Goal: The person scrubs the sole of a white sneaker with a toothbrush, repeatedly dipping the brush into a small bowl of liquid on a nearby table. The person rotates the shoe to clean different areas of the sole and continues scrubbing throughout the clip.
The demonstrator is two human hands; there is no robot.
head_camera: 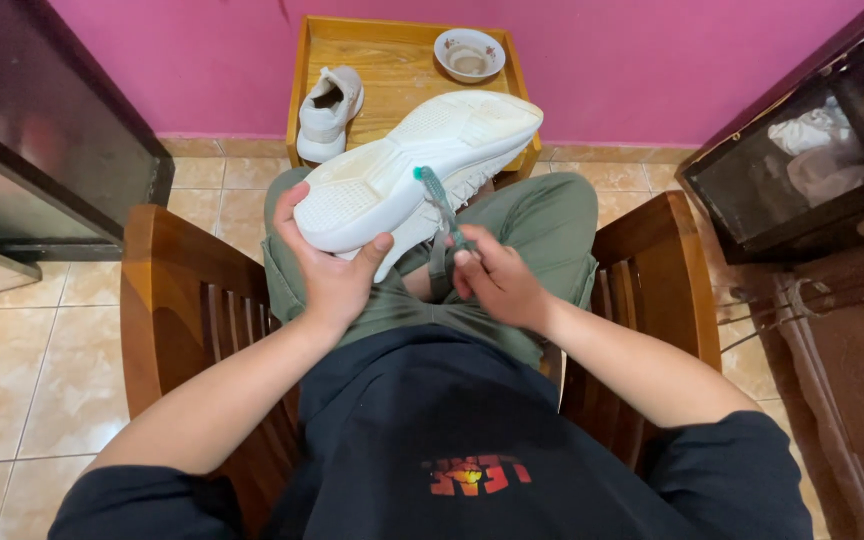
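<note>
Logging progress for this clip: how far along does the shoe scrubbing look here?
Under way. The left hand holds a white shoe sole-up over the lap, and the right hand presses a toothbrush against its sole, which still looks yellowish toward the heel. The second shoe sits untouched on the wooden table beside a small bowl.

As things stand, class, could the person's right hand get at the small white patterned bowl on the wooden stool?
Probably not: the right hand grips a green toothbrush, and the upturned white shoe lies between it and the bowl.
</note>
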